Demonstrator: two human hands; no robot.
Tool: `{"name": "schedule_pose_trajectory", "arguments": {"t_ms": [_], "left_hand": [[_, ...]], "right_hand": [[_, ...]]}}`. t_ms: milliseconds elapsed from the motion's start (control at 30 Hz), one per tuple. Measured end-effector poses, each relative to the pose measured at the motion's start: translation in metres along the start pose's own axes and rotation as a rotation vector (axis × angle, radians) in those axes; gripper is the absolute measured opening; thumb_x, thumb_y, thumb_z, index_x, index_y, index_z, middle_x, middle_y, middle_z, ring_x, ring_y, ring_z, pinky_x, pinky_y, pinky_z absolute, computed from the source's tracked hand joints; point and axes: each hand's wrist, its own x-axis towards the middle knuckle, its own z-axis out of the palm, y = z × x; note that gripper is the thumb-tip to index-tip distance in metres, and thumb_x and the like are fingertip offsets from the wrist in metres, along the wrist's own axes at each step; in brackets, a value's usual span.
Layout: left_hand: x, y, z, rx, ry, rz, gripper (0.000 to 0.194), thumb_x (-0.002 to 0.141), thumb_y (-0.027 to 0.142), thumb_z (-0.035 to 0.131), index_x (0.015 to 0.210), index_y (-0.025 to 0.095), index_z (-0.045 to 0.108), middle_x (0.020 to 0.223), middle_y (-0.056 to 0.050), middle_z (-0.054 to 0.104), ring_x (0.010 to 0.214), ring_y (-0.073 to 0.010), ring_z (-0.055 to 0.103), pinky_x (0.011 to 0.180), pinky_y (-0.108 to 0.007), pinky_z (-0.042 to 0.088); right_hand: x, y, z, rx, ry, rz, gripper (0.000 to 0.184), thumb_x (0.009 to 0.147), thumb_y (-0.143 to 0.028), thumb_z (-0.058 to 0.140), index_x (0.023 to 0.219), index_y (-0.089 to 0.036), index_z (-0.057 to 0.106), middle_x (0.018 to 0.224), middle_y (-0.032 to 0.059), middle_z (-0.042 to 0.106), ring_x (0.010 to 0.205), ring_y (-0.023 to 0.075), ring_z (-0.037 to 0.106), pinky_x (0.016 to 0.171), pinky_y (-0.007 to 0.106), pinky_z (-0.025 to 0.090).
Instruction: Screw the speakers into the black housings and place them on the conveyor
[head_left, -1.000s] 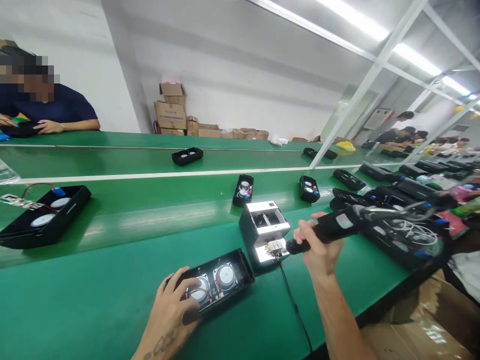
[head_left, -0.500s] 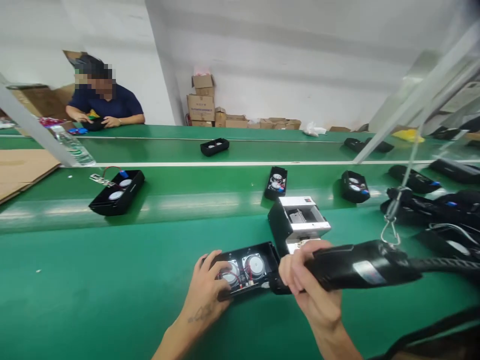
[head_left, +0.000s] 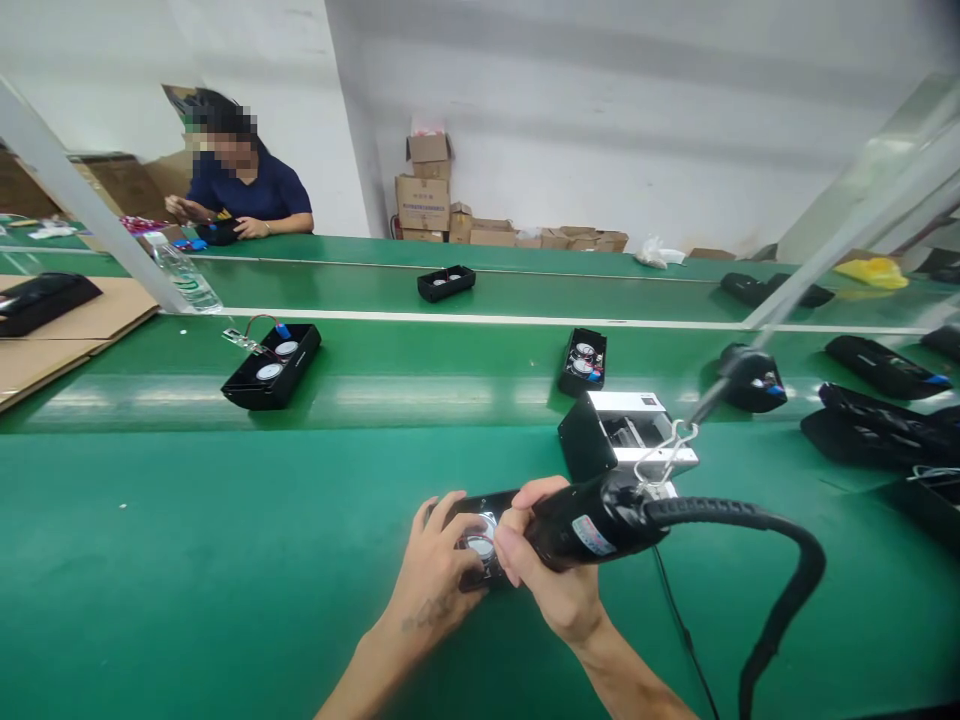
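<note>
My left hand (head_left: 435, 560) is wrapped around the left end of a black speaker housing (head_left: 495, 503) lying on the green bench, fingers over its near and far edges. A round white speaker (head_left: 480, 541) shows between my hands. In my right hand (head_left: 555, 590) is a black electric screwdriver (head_left: 589, 522), tilted over the housing and hung from a wire hook. Its tip and the housing's right half are hidden behind my fingers. Just behind the screwdriver stands a black and white screw feeder (head_left: 600, 440).
Several more housings, such as one with a circuit board (head_left: 274, 370) and another (head_left: 583, 360), lie on the belt. A thick cable (head_left: 795, 540) curves down at right. A person (head_left: 251, 190) handles parts across the line. A bottle (head_left: 187, 275) stands at left, cardboard (head_left: 97, 330) beside it.
My right hand has brought the screwdriver leftward from beside the feeder to over the housing. The left hand keeps its hold. The view has shifted, and the person across has raised one hand.
</note>
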Motion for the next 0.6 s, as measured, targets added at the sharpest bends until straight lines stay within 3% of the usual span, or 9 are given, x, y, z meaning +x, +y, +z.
{"name": "schedule_pose_trajectory", "arguments": {"t_ms": [100,267,467,600], "left_hand": [[-0.0003,0.0003,0.0011,0.001,0.023,0.005,0.016,0.079,0.019,0.080,0.087,0.032,0.078,0.127,0.003,0.072,0.143,-0.0361,0.044,0.117,-0.067,0.031],[0.0007,0.0015,0.0006,0.017,0.027,0.016,0.029,0.086,0.019,0.069,0.107,0.037,0.077,0.120,0.001,0.073,0.139,-0.0357,0.045,0.114,-0.066,0.034],[-0.0007,0.0010,0.0031,0.061,0.052,0.043,0.033,0.087,0.020,0.068,0.113,0.038,0.077,0.120,0.001,0.074,0.139,-0.0350,0.045,0.115,-0.063,0.033],[-0.0017,0.0010,0.0043,0.107,0.065,0.048,0.038,0.088,0.025,0.068,0.123,0.039,0.073,0.126,0.000,0.073,0.137,-0.0337,0.048,0.115,-0.058,0.036]], "right_hand": [[-0.0002,-0.0023,0.0024,-0.079,-0.038,-0.037,0.019,0.098,-0.020,0.064,0.108,-0.029,0.051,0.067,-0.0096,0.052,0.049,0.0087,0.046,0.052,0.024,0.043],[-0.0018,-0.0056,0.0026,-0.265,-0.101,-0.075,0.024,0.091,-0.013,0.066,0.101,-0.028,0.049,0.078,-0.0049,0.059,0.068,0.0141,0.060,0.072,0.033,0.055],[-0.0023,-0.0048,0.0012,-0.255,-0.110,-0.104,0.026,0.091,-0.011,0.062,0.100,-0.029,0.047,0.075,-0.0069,0.055,0.064,0.0133,0.058,0.067,0.030,0.054],[0.0018,-0.0085,0.0030,-0.352,-0.131,-0.132,0.023,0.085,-0.014,0.067,0.095,-0.028,0.052,0.079,-0.0044,0.060,0.069,0.0153,0.062,0.070,0.032,0.056]]}}
